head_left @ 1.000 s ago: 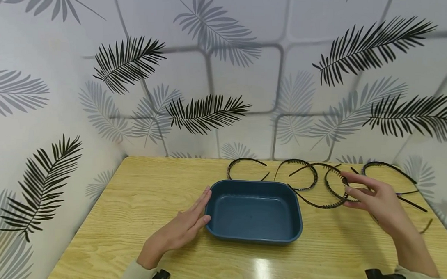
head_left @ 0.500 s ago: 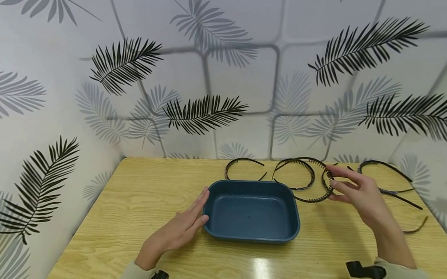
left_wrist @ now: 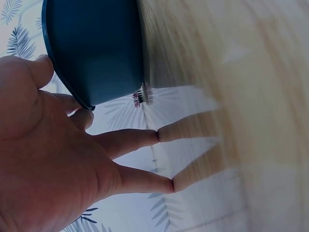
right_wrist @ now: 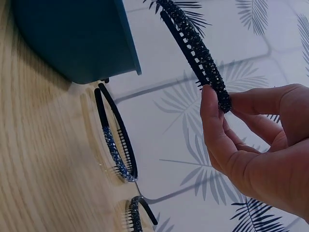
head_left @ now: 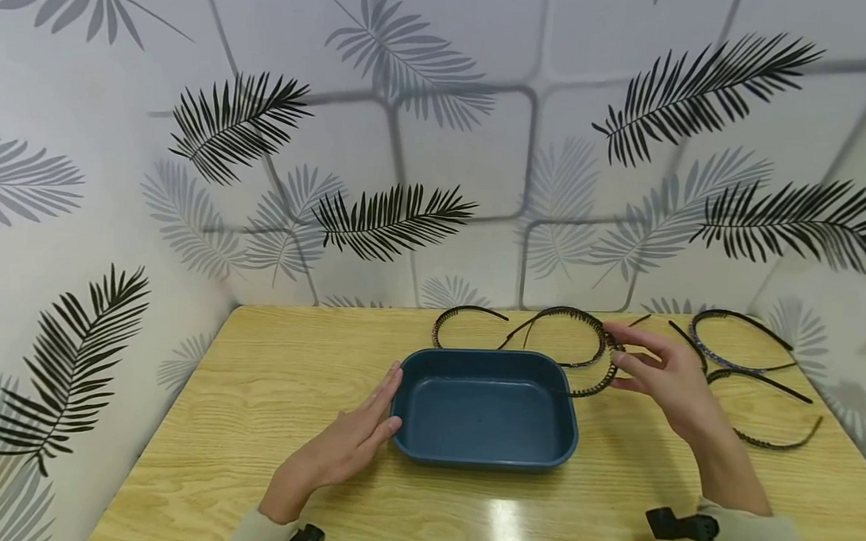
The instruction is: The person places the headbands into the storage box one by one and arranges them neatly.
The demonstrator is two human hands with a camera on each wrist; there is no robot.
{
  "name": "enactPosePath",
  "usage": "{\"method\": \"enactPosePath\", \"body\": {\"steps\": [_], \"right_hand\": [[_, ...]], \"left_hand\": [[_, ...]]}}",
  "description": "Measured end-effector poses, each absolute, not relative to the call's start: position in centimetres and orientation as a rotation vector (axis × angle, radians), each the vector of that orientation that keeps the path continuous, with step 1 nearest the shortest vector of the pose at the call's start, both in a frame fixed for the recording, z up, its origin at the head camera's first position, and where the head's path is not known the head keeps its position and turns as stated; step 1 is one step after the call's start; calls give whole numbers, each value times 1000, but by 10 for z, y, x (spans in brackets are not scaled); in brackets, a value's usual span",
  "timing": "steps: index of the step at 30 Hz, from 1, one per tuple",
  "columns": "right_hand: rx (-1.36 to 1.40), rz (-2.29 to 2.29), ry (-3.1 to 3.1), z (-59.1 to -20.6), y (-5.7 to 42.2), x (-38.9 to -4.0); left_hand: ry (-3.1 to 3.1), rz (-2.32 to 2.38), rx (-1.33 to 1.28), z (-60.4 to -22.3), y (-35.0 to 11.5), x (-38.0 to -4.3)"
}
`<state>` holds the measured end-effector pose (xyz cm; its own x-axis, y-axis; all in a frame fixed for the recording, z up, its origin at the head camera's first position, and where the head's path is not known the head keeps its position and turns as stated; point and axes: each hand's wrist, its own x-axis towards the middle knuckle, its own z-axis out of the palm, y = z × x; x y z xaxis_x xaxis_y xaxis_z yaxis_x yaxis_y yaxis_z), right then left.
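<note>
My right hand (head_left: pixel 668 382) pinches a black toothed headband (head_left: pixel 599 388) between thumb and fingertips, off the table. In the right wrist view this headband (right_wrist: pixel 212 72) shows dark sparkling stones along its outer face. One end of it reaches over the right side of a blue rectangular plastic bin (head_left: pixel 483 465). At the bin's left side, my left hand (head_left: pixel 344 442) rests with extended fingers against the wall. Two of its fingertips touch the tabletop in the left wrist view, while the thumb (left_wrist: pixel 42 70) lies by the bin's rim. The bin's visible floor is bare.
Behind the bin lie a headband (head_left: pixel 438 328) at left and a blue-stoned one (right_wrist: pixel 113 154). Several more, including a headband (head_left: pixel 716 356) and a lower one (head_left: pixel 770 446), lie on the right of the wooden table (head_left: pixel 206 422). A leaf-patterned wall (head_left: pixel 462 248) stands behind.
My right hand has carried the headband leftward, from among the headbands at right to the bin's right edge. The left hand stays against the bin.
</note>
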<state>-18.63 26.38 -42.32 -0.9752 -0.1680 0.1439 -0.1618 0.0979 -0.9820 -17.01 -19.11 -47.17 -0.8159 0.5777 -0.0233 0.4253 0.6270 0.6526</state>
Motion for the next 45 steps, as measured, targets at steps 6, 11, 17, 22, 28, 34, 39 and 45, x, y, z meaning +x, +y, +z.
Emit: {"method": "enactPosePath", "body": {"steps": [6, 11, 17, 22, 28, 34, 39, 45], "right_hand": [[-318, -2084, 2296, -426, 247, -185], [-321, -2143, 2250, -432, 233, -185], [-315, -2226, 2176, -436, 223, -186], [-290, -2204, 2198, -439, 215, -187], [-300, -2120, 2255, -444, 205, -188], [-307, -2107, 2240, -448, 194, -187], [-314, -2068, 2246, -450, 187, -186], [-345, -2021, 2285, -453, 179, -186]], "left_hand": [[2618, 957, 804, -471, -192, -170], [2606, 965, 803, -471, -192, -169], [2607, 972, 834, -470, -190, -170], [2619, 970, 843, -469, -189, -170], [2615, 964, 833, -470, -190, -170], [2630, 946, 815, -470, -190, -169], [2627, 954, 817, -471, -189, -169], [2626, 966, 840, -472, -189, -170]]}}
